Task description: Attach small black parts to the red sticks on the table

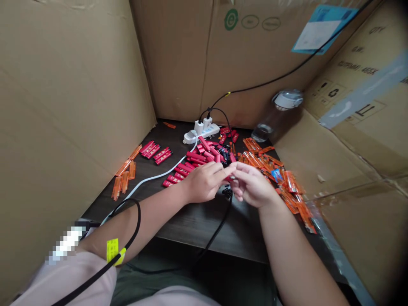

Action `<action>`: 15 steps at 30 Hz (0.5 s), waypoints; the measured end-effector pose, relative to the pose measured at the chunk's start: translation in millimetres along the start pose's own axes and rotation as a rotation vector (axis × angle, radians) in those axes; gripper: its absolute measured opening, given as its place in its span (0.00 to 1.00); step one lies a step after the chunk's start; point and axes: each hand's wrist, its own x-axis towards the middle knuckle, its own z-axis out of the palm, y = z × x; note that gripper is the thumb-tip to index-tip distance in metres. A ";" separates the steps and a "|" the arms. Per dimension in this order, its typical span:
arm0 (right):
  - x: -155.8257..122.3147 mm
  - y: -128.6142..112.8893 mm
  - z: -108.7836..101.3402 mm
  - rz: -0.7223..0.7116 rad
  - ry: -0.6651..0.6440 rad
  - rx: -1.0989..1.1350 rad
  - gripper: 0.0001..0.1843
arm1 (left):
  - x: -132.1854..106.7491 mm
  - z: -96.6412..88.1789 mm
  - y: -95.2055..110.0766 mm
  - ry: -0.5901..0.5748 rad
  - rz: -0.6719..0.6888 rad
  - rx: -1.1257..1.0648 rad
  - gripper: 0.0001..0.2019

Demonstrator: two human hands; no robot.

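Observation:
My left hand [205, 182] and my right hand [251, 183] meet over the near middle of the dark table. Both have their fingers closed around a red lighter [228, 178], mostly hidden behind the fingers, with a small metallic end showing. Just beyond the hands lies a heap of red lighters [196, 156], some with black tops. Small black pieces [224, 155] are mixed in at the heap's right side. Orange see-through lighters [255, 160] are spread to the right of my right hand.
A white power strip [207, 132] with two plugged adapters stands behind the heap. At the back right is a clear water bottle [264, 127]. Red lighters [149, 149] and orange pieces [126, 172] lie left. A white cable [149, 178] crosses the table; cardboard walls [178, 63] enclose it.

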 end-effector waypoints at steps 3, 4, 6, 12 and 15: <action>-1.5 -0.4 -19.9 -0.019 0.130 -0.375 0.12 | 0.4 -4.2 -3.4 0.144 -0.131 -0.045 0.11; -2.1 1.6 -24.5 0.021 0.110 -0.530 0.12 | 0.1 -6.1 -5.5 0.194 -0.173 -0.069 0.09; -2.3 8.0 -29.0 0.114 0.043 -0.794 0.11 | -1.0 -10.1 -9.7 0.272 -0.275 -0.110 0.08; 7.2 26.3 -17.6 0.249 0.024 -1.081 0.07 | -4.0 -14.9 -13.4 0.305 -0.439 -0.146 0.08; 11.0 26.9 -14.3 0.213 0.019 -1.078 0.06 | -4.5 -13.6 -13.4 0.310 -0.407 -0.140 0.08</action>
